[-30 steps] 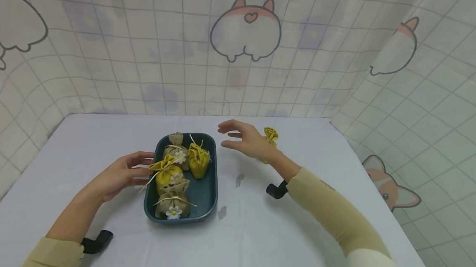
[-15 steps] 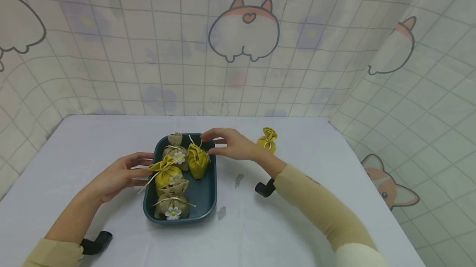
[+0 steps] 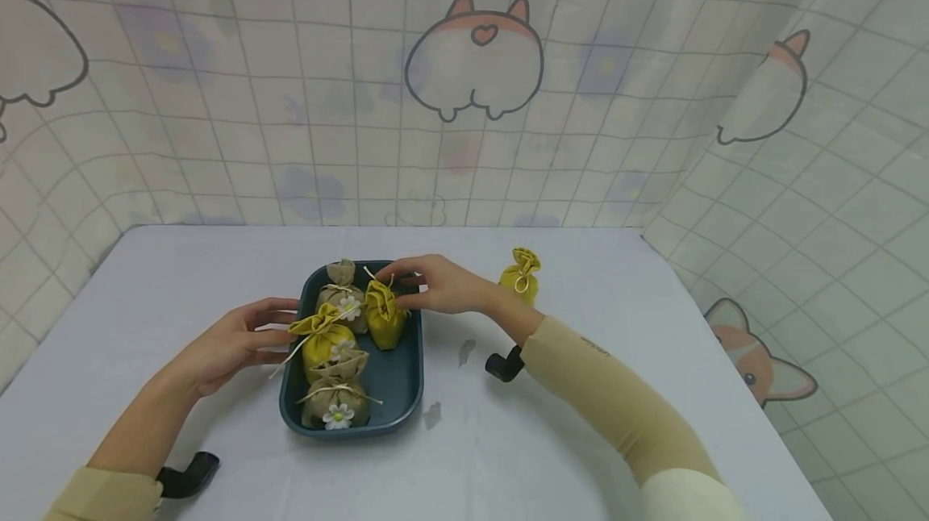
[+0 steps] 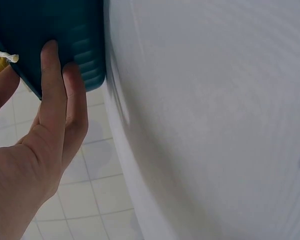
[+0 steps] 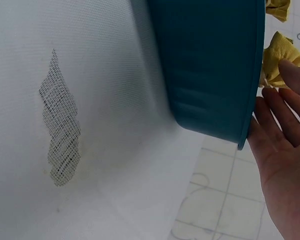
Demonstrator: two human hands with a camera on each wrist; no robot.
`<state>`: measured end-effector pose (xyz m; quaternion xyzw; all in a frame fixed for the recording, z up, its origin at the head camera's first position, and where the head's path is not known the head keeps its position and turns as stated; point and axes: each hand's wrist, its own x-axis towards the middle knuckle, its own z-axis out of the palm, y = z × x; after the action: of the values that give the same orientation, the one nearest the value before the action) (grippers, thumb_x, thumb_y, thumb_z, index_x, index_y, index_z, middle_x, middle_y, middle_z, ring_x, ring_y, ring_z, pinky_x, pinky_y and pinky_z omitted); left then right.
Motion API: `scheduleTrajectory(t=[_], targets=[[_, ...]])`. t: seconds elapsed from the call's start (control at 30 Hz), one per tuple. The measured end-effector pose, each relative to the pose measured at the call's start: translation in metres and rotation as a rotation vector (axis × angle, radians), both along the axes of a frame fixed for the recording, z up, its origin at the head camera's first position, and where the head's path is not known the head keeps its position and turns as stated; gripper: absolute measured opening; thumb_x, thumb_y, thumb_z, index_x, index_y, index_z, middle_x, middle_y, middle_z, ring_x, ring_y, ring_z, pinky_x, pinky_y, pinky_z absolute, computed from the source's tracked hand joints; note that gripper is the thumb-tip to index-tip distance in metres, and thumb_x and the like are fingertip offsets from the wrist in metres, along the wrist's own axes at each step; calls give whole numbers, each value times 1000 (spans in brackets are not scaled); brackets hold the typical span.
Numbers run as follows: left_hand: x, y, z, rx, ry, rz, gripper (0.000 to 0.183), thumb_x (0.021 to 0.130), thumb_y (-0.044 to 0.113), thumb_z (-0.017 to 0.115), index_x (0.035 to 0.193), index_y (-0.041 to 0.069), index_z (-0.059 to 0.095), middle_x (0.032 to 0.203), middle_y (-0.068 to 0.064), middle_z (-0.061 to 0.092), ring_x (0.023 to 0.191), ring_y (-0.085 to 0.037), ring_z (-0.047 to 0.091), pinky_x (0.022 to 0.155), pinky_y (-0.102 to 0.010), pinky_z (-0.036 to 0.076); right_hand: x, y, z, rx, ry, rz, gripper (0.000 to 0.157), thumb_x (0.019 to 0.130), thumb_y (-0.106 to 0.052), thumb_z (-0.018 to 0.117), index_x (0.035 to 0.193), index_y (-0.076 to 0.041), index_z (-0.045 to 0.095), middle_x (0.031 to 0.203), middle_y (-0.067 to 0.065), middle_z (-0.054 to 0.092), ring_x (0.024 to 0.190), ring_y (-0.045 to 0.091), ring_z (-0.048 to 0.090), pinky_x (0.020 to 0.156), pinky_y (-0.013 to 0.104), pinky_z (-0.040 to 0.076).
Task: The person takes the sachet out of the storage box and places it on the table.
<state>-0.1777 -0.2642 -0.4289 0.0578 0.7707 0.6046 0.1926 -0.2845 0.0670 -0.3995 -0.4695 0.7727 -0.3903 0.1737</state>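
A dark teal tray (image 3: 397, 392) holds several small drawstring pouches. In the head view my left hand (image 3: 228, 343) is at its left side. The left wrist view shows those fingers (image 4: 52, 85) extended against the tray's outer wall (image 4: 75, 30). My right hand (image 3: 446, 287) reaches over the right rim, thumb and fingers spread about the top of a yellow pouch (image 3: 385, 327). In the right wrist view the thumb overlaps that yellow pouch (image 5: 277, 55). A beige pouch (image 3: 341, 295), another yellow pouch (image 3: 327, 343) and a beige pouch with a white flower (image 3: 335, 404) lie along the left.
One more yellow pouch (image 3: 519, 275) stands on the white tablecloth (image 3: 508, 440), behind the right forearm. Grey patches (image 3: 467, 352) mark the cloth right of the tray. A tile-patterned curtain (image 3: 327, 102) hangs behind the table.
My right hand has moved left from beside the yellow pouch on the table to the yellow pouch in the tray. My left hand stays at the tray's left side.
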Motion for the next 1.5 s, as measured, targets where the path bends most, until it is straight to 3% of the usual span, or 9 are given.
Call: scheduleTrajectory(t=[0.5,1.03,1.33,1.5], targets=[[3,2,1,-5,-8,7,70,101,16,67,155,-6,29,147,-30,41,116,-31,62,95,-46,56,0,-10,-1,73,-2,38,46,99,-8,69,143,-5,57,145,9,57,138,14,48,112,22,37],[2,2,2,-10,-3,7,69,101,16,66,155,-6,29,148,-30,40,117,-31,61,95,-45,57,4,-10,-7,-68,-59,-12,33,93,0,74,123,-3,60,122,9,66,119,12,61,103,30,50],[2,3,3,-13,0,9,69,101,16,66,155,-7,29,147,-30,40,118,-31,61,95,-46,56,7,-11,-7,-161,-38,-52,25,94,1,73,117,-3,62,114,10,68,110,22,65,92,30,56],[2,3,4,-20,2,8,69,101,16,66,155,-7,30,147,-30,41,118,-31,61,95,-47,56,9,-11,-7,-199,-23,-80,25,94,-1,74,116,-3,63,112,9,69,106,18,66,91,31,57]])
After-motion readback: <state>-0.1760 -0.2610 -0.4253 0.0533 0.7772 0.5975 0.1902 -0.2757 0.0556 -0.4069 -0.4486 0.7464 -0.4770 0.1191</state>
